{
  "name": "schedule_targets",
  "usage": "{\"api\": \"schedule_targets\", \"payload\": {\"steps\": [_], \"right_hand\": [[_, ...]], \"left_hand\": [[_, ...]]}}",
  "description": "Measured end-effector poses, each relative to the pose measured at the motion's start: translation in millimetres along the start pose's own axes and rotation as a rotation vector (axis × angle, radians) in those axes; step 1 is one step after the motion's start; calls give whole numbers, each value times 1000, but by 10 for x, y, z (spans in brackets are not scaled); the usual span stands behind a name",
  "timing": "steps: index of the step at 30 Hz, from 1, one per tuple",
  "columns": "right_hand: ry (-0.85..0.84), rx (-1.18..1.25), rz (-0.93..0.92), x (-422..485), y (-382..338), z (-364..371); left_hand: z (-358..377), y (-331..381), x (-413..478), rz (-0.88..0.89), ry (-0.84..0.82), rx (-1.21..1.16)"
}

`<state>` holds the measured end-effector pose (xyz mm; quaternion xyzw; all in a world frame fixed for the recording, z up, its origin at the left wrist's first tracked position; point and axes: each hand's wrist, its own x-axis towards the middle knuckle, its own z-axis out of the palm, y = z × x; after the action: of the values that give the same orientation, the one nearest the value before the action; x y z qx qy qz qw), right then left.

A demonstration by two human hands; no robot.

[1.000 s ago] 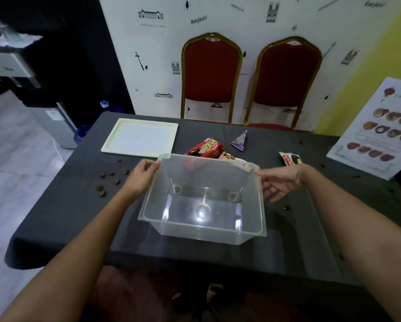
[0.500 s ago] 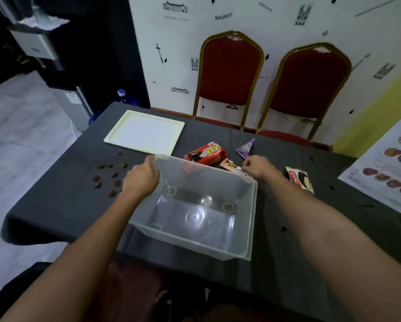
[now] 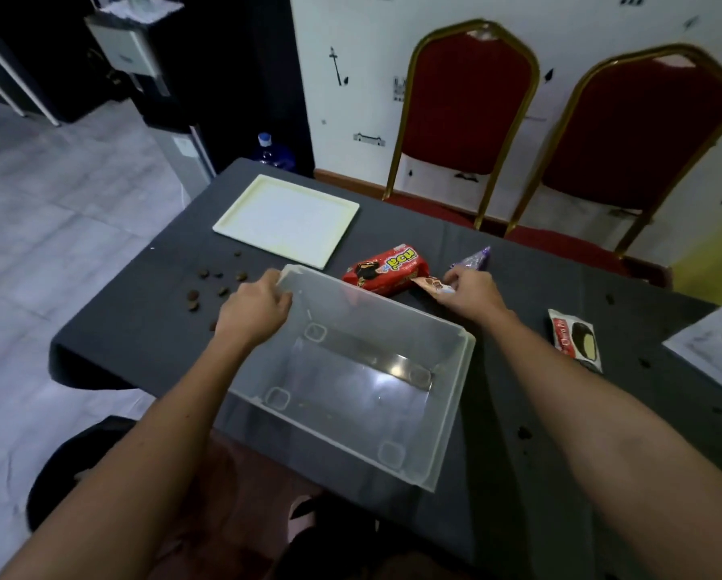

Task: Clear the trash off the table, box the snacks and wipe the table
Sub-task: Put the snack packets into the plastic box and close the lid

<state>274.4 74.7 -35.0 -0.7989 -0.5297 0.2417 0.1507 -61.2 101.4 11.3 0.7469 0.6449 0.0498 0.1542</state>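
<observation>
The clear box (image 3: 455, 391) is being steadied on the bench (image 3: 141, 328) by the left hand (image 3: 254, 307), its fingers (image 3: 279, 299) curled over the far left corner of the rim, probably to stop it sliding during loading. Just beyond the far rim, beside the red packet (image 3: 386, 272), a brown snack packet (image 3: 432, 284) is being pinched by the right hand (image 3: 472, 293). The red packet's lettering is not being deciphered. On the white-edged packet (image 3: 576, 341) to the right, "Choco" is being read only tentatively.

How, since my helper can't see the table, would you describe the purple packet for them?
On the dark table, look past the far rim of the clear box. Right of the red packet, just beyond the right hand, sits the purple packet: the only small, pyramid-shaped one.
</observation>
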Motion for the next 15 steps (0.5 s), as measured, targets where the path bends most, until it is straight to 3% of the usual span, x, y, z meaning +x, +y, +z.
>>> {"api": "schedule_targets", "payload": {"steps": [7, 12, 13, 15], "right_hand": [[-148, 22, -318, -347, -948, -755], [-406, 14, -440, -717, -1375, -502], [-426, -45, -465, -773, -1426, -369], [-288, -320, -556, -866, -1538, -88]], "left_hand": [[-60, 4, -13, -3, -49, -134], [-42, -32, -3, 7, -31, -245], [-27, -43, 10, 11, -28, -268], [-12, -62, 35, 16, -17, -302]]}}
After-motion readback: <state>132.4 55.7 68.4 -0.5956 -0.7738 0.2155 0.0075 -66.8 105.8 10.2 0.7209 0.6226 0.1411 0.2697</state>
